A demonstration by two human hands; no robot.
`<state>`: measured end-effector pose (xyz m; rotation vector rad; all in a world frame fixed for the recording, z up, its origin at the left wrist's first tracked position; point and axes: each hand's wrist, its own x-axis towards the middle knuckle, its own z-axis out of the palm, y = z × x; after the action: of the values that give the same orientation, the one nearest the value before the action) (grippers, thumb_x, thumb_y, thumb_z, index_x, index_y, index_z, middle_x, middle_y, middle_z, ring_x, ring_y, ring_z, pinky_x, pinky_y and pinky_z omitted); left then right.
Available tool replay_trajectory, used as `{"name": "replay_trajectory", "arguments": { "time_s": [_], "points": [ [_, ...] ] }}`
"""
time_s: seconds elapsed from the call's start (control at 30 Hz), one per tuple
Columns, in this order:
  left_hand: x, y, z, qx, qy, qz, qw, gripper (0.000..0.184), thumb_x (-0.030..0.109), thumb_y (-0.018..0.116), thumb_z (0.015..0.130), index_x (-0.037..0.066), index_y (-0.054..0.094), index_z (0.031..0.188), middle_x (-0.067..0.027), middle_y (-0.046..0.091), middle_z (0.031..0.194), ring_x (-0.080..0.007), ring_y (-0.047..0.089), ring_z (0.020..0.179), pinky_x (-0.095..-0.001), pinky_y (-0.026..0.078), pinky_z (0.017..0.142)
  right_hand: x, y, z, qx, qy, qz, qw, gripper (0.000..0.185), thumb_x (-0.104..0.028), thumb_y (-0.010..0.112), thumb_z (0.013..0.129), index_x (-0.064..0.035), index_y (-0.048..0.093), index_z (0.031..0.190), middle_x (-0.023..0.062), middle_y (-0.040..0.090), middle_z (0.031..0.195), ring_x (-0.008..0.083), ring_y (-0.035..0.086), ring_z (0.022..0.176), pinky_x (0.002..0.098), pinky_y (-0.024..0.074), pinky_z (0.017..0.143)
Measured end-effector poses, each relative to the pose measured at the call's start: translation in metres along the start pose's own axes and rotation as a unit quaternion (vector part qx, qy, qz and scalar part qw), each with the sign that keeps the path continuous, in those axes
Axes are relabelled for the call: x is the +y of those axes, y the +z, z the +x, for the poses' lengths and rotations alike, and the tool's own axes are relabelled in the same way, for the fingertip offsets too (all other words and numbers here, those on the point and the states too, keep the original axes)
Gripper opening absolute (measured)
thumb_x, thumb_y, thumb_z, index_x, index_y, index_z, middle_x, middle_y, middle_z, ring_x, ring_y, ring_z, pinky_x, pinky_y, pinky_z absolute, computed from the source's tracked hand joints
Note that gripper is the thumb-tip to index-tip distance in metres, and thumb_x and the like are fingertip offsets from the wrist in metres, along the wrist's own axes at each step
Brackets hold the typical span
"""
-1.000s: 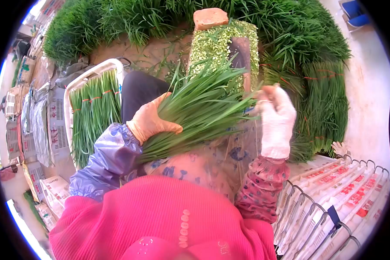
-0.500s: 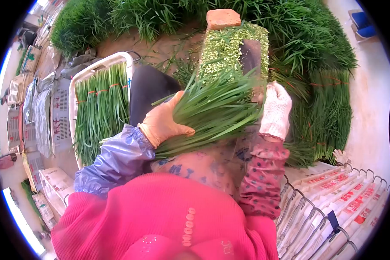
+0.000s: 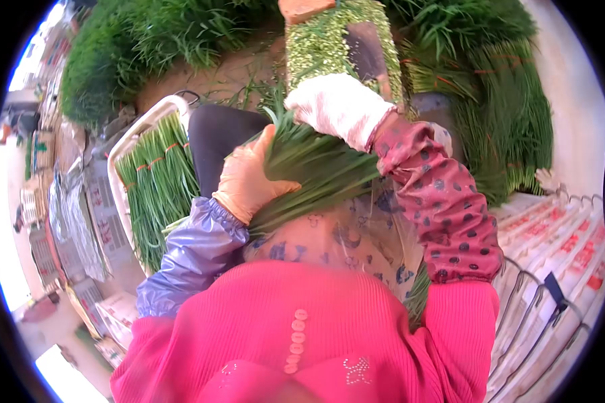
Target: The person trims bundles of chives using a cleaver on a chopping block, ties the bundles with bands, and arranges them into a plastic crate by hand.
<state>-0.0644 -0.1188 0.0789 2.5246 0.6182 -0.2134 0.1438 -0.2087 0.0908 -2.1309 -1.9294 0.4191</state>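
My left hand (image 3: 249,176), in a pale orange glove, is closed round the near side of a loose bunch of garlic chives (image 3: 323,168). Its thumb lies over the leaves, and most of its fingers are hidden under them. In a white knit glove, my right hand (image 3: 339,107) reaches across the far edge of the same bunch. Its fingers are curled down onto the chives at the upper left; the fingertips are hidden and slightly blurred. The leaves fan out to the right over my lap, on a clear patterned apron (image 3: 329,238).
Left of my knee stands a white crate (image 3: 121,149) of banded chive bundles (image 3: 158,174). Ahead lies a board strewn with green trimmings (image 3: 316,50), with a brick (image 3: 304,8) on it. Heaped chives (image 3: 141,47) stand behind; banded bundles (image 3: 514,114) and stacked white crates (image 3: 551,248) are at right.
My right hand has swung leftward from beside the board to the top of the bunch. My left hand keeps its hold. The view has shifted slightly.
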Motion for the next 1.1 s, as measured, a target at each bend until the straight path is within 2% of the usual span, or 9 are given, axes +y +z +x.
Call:
{"name": "replay_trajectory", "arguments": {
  "time_s": [0.03, 0.1, 0.17, 0.27, 0.4, 0.53, 0.83, 0.97, 1.1],
  "points": [
    [0.000, 0.001, 0.002, 0.036, 0.008, 0.079, 0.996, 0.110, 0.029, 0.091, 0.060, 0.003, 0.034, 0.151, -0.0211, 0.057, 0.136, -0.0313, 0.057, 0.124, -0.0362, 0.045, 0.102, 0.009, 0.002, 0.008, -0.013, -0.014, 0.007, 1.000, 0.013, -0.020, 0.062, 0.088, -0.0110, 0.070, 0.092, 0.0123, 0.070, 0.087, 0.0332, 0.068, 0.087, 0.0421, 0.0545, 0.076],
    [-0.011, 0.012, 0.005, 0.108, 0.099, 0.140, 0.979, 0.109, 0.033, 0.091, 0.062, 0.002, 0.035, 0.150, -0.0231, 0.060, 0.130, -0.0319, 0.059, 0.120, -0.0371, 0.047, 0.100, 0.038, -0.001, 0.004, 0.291, 0.011, 0.072, 0.954, 0.016, -0.019, 0.062, 0.088, -0.0125, 0.072, 0.098, 0.0134, 0.071, 0.091, 0.0335, 0.068, 0.091, 0.0414, 0.0543, 0.079],
    [-0.018, 0.010, 0.013, -0.120, -0.082, -0.034, 0.989, 0.114, 0.048, 0.088, 0.063, 0.001, 0.032, 0.151, -0.0243, 0.063, 0.125, -0.0393, 0.061, 0.115, -0.0378, 0.047, 0.099, 0.054, -0.041, -0.009, 0.318, 0.236, 0.187, 0.899, 0.026, -0.018, 0.063, 0.087, -0.0120, 0.069, 0.111, 0.0141, 0.071, 0.105, 0.0326, 0.067, 0.096, 0.0407, 0.0538, 0.083],
    [-0.026, 0.002, 0.019, -0.117, -0.054, -0.108, 0.986, 0.092, 0.039, 0.085, 0.072, 0.000, 0.044, 0.143, -0.0214, 0.068, 0.116, -0.0350, 0.065, 0.110, -0.0363, 0.049, 0.097, 0.024, -0.063, -0.043, 0.326, 0.248, -0.059, 0.910, 0.034, -0.018, 0.064, 0.086, -0.0105, 0.064, 0.119, 0.0146, 0.068, 0.111, 0.0324, 0.068, 0.095, 0.0401, 0.0539, 0.084],
    [-0.039, -0.011, 0.018, -0.023, -0.089, -0.265, 0.960, 0.059, 0.029, 0.084, 0.076, -0.003, 0.064, 0.122, -0.0151, 0.073, 0.103, -0.0176, 0.068, 0.094, -0.0305, 0.052, 0.087, -0.046, -0.007, -0.064, 0.146, -0.011, -0.030, 0.989, 0.043, -0.031, 0.077, 0.073, -0.0073, 0.062, 0.106, 0.0072, 0.067, 0.094, 0.0254, 0.063, 0.096, 0.0422, 0.0442, 0.086],
    [-0.084, -0.027, 0.013, 0.120, -0.103, -0.355, 0.921, 0.041, 0.017, 0.083, 0.078, -0.003, 0.068, 0.111, -0.0083, 0.075, 0.098, -0.0102, 0.067, 0.084, -0.0255, 0.054, 0.079, -0.062, 0.053, -0.051, -0.100, 0.102, 0.081, 0.987, 0.043, -0.025, 0.082, 0.072, -0.0113, 0.063, 0.108, 0.0096, 0.071, 0.102, 0.0280, 0.064, 0.101, 0.0444, 0.0383, 0.092],
    [-0.089, -0.042, -0.001, 0.136, -0.161, -0.546, 0.811, 0.030, 0.006, 0.074, 0.086, -0.003, 0.065, 0.113, -0.0096, 0.072, 0.098, -0.0157, 0.069, 0.083, -0.0297, 0.058, 0.078, -0.068, 0.017, -0.045, -0.031, 0.054, -0.027, 0.998, 0.051, -0.025, 0.079, 0.072, -0.0166, 0.059, 0.117, 0.0067, 0.060, 0.125, 0.0230, 0.053, 0.122, 0.0453, 0.0408, 0.093],
    [-0.079, -0.078, -0.010, 0.113, -0.149, -0.508, 0.841, 0.033, 0.009, 0.072, 0.088, -0.002, 0.065, 0.119, -0.0066, 0.071, 0.101, -0.0128, 0.067, 0.088, -0.0285, 0.056, 0.080, -0.075, 0.010, -0.024, 0.186, -0.078, -0.065, 0.977, 0.051, -0.019, 0.075, 0.075, -0.0154, 0.055, 0.122, 0.0081, 0.060, 0.124, 0.0242, 0.055, 0.124, 0.0460, 0.0445, 0.097],
    [-0.084, -0.107, -0.004, 0.144, -0.079, -0.436, 0.885, 0.032, 0.011, 0.073, 0.088, -0.001, 0.066, 0.117, -0.0059, 0.071, 0.103, -0.0119, 0.066, 0.086, -0.0279, 0.055, 0.078, -0.074, 0.021, 0.006, -0.028, 0.023, 0.021, 0.999, 0.060, -0.020, 0.082, 0.070, -0.0114, 0.053, 0.122, 0.0114, 0.063, 0.110, 0.0325, 0.065, 0.099, 0.0415, 0.0561, 0.077]
  ]
}}
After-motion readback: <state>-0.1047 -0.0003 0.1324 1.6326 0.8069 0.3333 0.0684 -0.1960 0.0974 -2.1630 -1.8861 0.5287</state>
